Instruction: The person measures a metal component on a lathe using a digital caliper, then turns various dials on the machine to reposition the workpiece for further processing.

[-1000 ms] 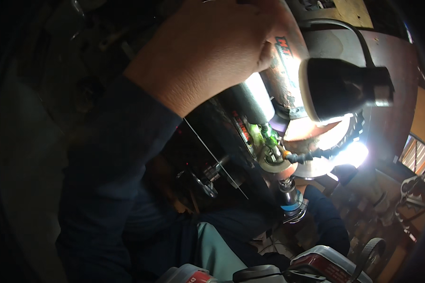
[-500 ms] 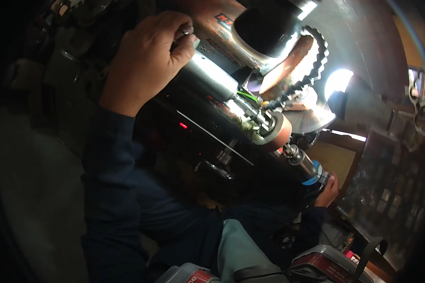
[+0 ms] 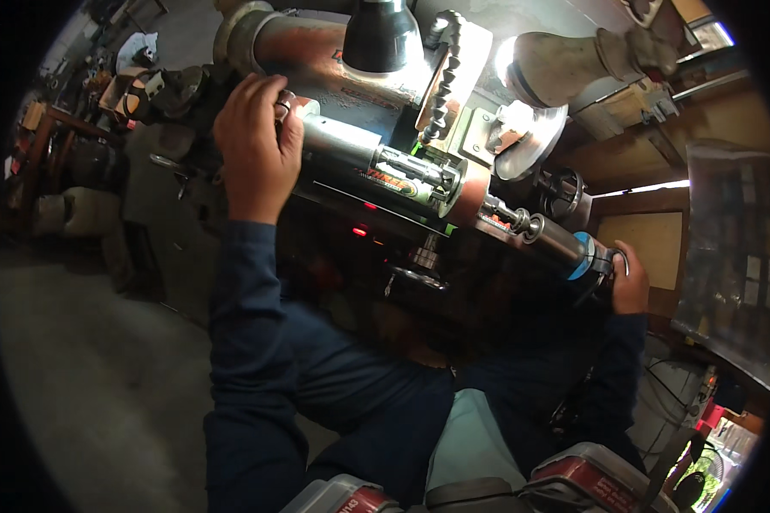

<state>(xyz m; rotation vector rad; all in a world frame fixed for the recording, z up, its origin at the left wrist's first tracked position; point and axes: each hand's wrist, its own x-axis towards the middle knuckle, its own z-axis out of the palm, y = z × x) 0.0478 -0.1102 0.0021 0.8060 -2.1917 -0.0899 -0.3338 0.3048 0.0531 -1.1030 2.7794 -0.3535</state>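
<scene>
My left hand (image 3: 257, 162) is closed on a small metal fitting (image 3: 285, 104) at the left end of a long silver cylinder (image 3: 338, 138). Along the same shaft are a narrow metal workpiece (image 3: 411, 171) and a reddish disc (image 3: 469, 192). My right hand (image 3: 629, 282) has its fingers wrapped round a metal clamp or handle (image 3: 612, 261) at the right end, beside a second steel cylinder (image 3: 554, 242) with a blue ring (image 3: 583, 265). I cannot make out the exact shape of what either hand grips.
Behind the shaft are a black lamp (image 3: 378, 34), segmented hose (image 3: 447, 81), rusty housing (image 3: 304, 43) and pale grinding wheel (image 3: 535, 145). A handwheel (image 3: 415, 278) hangs below. Cluttered equipment (image 3: 154, 90) stands left; a clear plastic panel (image 3: 727, 256) hangs right.
The view has swung, bringing more of the machine and room into sight. My left hand appears farther left than a second ago. My right hand, hidden then, now shows on the right end fitting.
</scene>
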